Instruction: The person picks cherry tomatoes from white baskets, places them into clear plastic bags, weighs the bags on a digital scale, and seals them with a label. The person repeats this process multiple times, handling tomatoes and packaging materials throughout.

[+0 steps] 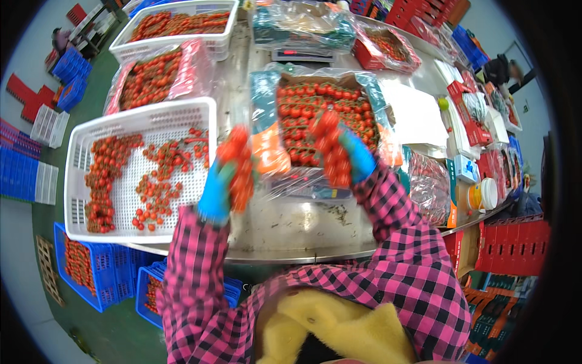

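My left hand (pixel 217 191), in a blue glove, grips a cluster of red cherry tomatoes (pixel 242 168) between the white plastic crate and the box. Another cluster of cherry tomatoes (pixel 334 152) is in my gloved right hand (pixel 357 154), over the right part of the box. Both clusters are blurred. The plastic-lined cardboard box (pixel 265 104) holds rows of tomatoes on the vine (pixel 298 113) and rests on a weighing scale (pixel 309 190). At the left, the white perforated crate (pixel 132 234) holds more tomato clusters (pixel 102 182), with part of its floor bare.
Another white crate (pixel 175 41) and several lined tomato boxes (pixel 191 68) stand at the back. White paper sheets (pixel 416 113) and a wrapped box (pixel 429 186) lie right. Stem scraps (pixel 337 214) litter the steel table (pixel 291 241). Blue crates (pixel 102 268) stand below left; people are in the background.
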